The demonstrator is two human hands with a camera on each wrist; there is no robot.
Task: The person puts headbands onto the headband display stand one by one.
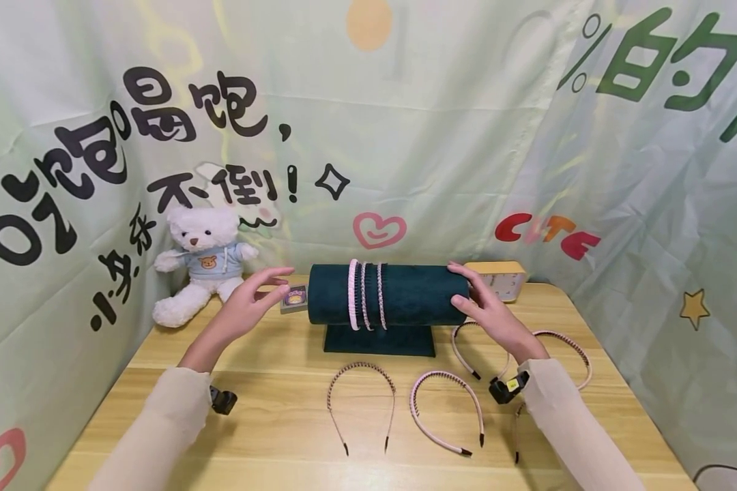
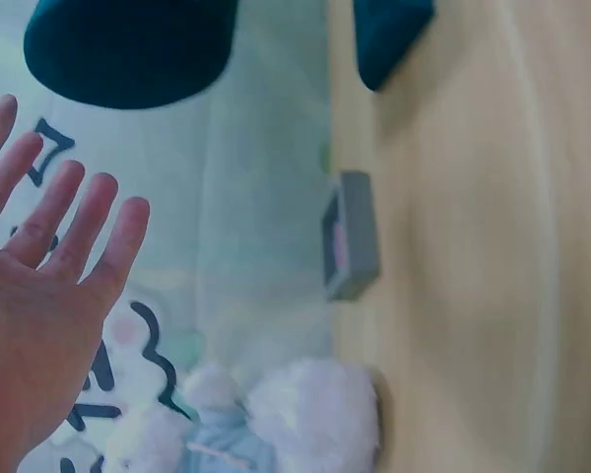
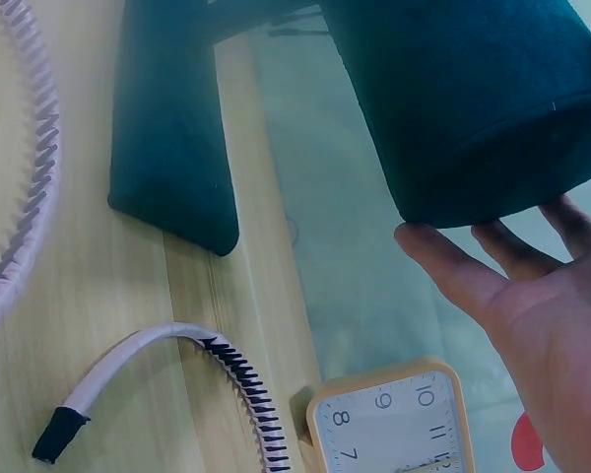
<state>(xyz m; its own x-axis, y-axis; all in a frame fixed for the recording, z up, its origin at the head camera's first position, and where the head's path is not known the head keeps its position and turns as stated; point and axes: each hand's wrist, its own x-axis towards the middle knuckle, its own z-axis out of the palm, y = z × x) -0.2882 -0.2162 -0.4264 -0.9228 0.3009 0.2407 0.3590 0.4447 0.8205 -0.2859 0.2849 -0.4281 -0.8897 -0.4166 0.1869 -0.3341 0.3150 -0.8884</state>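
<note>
A dark teal velvet headband stand has a horizontal roll on a flat base. Three headbands circle the roll left of its middle: a thicker pink headband and two thin braided ones, the nearer to the pink being a braided headband. At the roll's right end my right hand holds on, thumb at the front and fingers over the top; the right wrist view shows the fingertips right at the end's edge. Just off the left end, my left hand hovers with fingers spread and holds nothing.
Several headbands lie on the wooden table, among them a thin headband and a pink headband in front of the stand. Behind are a white teddy bear, a small grey box and a yellow clock. Printed cloth hangs around.
</note>
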